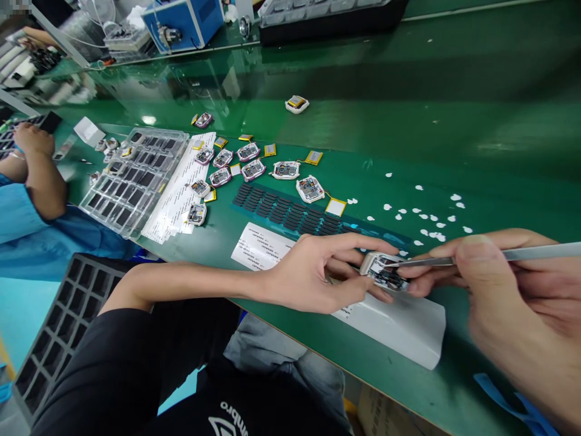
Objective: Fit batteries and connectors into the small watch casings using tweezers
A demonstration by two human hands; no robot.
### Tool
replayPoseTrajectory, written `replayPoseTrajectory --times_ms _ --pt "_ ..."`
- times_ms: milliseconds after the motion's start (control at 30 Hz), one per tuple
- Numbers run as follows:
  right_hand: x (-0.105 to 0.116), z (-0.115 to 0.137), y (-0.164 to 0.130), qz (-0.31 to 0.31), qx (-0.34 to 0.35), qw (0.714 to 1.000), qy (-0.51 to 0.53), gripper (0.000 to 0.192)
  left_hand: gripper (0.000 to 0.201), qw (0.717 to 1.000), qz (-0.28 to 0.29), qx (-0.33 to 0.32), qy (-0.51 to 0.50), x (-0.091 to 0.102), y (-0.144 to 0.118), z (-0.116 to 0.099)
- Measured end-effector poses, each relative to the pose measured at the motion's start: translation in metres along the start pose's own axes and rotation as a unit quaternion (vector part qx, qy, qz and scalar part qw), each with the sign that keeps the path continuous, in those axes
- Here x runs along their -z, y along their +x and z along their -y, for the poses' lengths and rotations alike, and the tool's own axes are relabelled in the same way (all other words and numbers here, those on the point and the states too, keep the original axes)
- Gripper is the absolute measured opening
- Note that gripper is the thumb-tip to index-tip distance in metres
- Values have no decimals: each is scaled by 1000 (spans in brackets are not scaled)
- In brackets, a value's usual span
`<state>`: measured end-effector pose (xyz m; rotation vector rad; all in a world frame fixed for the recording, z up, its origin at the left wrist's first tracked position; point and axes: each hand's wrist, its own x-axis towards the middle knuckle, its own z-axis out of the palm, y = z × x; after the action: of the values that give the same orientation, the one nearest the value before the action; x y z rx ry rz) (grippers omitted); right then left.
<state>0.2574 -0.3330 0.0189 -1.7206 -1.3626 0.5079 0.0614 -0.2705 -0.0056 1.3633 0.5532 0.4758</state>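
Note:
My left hand pinches a small white device casing with exposed circuitry, held just above a white block at the table's near edge. My right hand grips metal tweezers, whose tip reaches into the open casing. A blue sheet of small black pads lies just beyond my hands, with a white printed label sheet beside it.
Several open device casings and yellow-edged batteries lie scattered on the green table. Clear trays of black parts sit at left, near another person's arm in a blue sleeve. White paper bits dot the right. A black grid tray sits low left.

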Motion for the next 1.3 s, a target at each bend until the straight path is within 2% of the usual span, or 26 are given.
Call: replayPoseTrajectory --times_ms 367,633,867,1067,1133,1300 --pt "-3 3 1 -1 6 1000 5 47 53 1000 5 -3 7 1 -1 -2" --pt "-4 1 -1 -10 0 998 59 38 55 1000 4 -7 -2 0 -2 -2" --pt "-4 3 0 -9 6 998 54 35 55 1000 5 6 -5 0 -2 0" --pt "-1 2 -7 -9 -2 1000 3 36 53 1000 4 -4 -5 1 -2 0" --pt "1 1 -7 2 19 1000 2 33 49 1000 2 -9 -11 0 -1 0" --pt "2 0 -5 16 83 996 -12 25 24 999 -29 0 -31 -3 0 2"
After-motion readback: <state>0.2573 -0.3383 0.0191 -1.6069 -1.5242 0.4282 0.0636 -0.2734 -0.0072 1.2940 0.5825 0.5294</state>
